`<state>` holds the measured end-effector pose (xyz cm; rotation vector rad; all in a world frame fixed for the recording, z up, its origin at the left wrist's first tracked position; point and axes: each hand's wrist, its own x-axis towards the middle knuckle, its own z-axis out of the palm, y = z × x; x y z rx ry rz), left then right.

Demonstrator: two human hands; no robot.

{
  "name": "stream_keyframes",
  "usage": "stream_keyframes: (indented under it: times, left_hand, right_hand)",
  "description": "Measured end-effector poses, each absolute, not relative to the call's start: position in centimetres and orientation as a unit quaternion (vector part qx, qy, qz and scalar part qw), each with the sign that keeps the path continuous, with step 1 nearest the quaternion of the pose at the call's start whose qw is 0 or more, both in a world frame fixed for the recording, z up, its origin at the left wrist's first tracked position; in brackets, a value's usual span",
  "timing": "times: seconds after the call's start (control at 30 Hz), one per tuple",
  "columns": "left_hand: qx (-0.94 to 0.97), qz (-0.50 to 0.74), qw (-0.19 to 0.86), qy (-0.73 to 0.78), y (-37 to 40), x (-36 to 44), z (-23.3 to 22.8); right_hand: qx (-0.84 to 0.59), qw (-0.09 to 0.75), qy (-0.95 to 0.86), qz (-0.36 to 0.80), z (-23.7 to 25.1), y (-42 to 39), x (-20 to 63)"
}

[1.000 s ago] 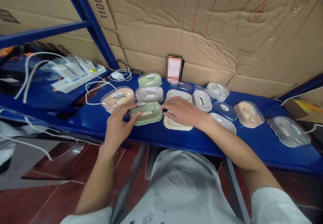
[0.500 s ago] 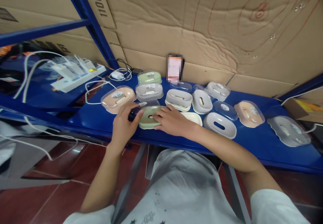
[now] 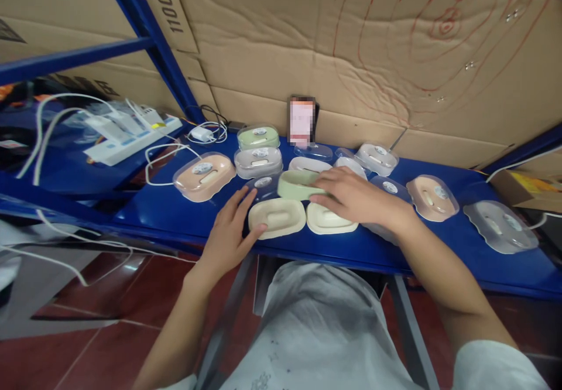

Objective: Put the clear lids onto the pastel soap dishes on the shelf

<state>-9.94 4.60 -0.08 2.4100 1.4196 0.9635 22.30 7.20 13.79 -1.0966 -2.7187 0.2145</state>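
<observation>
Head camera view caught a person's right hand (image 3: 351, 197) gripping a pale green oval dish (image 3: 293, 185) by its right end, fingers over the top and thumb beneath. The dish was just beyond two cream oval trays at the near edge of a blue tabletop (image 3: 175, 217); whether its underside touched anything could not be told. The left hand (image 3: 230, 229) was open, fingers spread and thumb laid over the rim of the left cream tray (image 3: 277, 217), which showed a raised ridge at its middle. The right cream tray (image 3: 328, 220) sat just beside it, partly under the right hand. Behind the left tray, near the left fingertips, lay a clear lid (image 3: 263, 182) with a round sticker.

Farther back stood a peach lidded box (image 3: 215, 188), a grey lidded box (image 3: 259, 167) and a green lidded box (image 3: 259, 139). A second peach box (image 3: 432, 199) rested to the right, well apart from the hands. A phone (image 3: 302, 119), its screen blurred, leaned against a cardboard panel (image 3: 263, 44), while a white power strip (image 3: 132, 144) lay at left among white cables.
</observation>
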Motion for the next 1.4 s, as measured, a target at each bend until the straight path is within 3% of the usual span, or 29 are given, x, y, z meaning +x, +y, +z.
stream_keyframes:
  times: [0.17,0.27,0.37,0.47,0.8,1.0,1.17,1.4]
  left_hand:
    - [0.832,0.305,0.044,0.461,4.6,-8.9,-0.8]
    - [0.838,0.321,0.043,0.440,5.2,-8.2,-0.6]
    - [0.841,0.315,0.020,0.439,5.2,-7.4,-0.4]
    - [0.852,0.313,-0.012,0.420,4.8,-6.0,0.1]
    - [0.959,0.187,-0.042,0.211,10.0,3.8,5.1]
    - [0.961,0.188,-0.080,0.188,13.1,7.1,6.3]
    - [0.953,0.215,-0.066,0.203,14.6,6.3,6.4]
    - [0.921,0.266,-0.041,0.282,15.4,4.3,6.3]
  right_hand:
    - [-0.463,0.124,-0.877,0.015,11.8,7.6,27.9]
    - [-0.478,0.134,-0.866,0.050,10.5,8.4,30.2]
    - [-0.466,0.191,-0.858,0.097,10.0,9.6,32.7]
    - [-0.542,0.246,-0.803,0.034,9.3,11.3,35.9]
    - [-0.632,0.156,-0.755,-0.076,7.9,11.5,37.8]
    - [-0.501,0.140,-0.849,0.096,8.3,9.2,35.8]
    - [-0.488,0.125,-0.861,0.070,6.7,10.0,35.4]
    - [-0.481,0.249,-0.826,0.155,8.7,9.5,37.4]
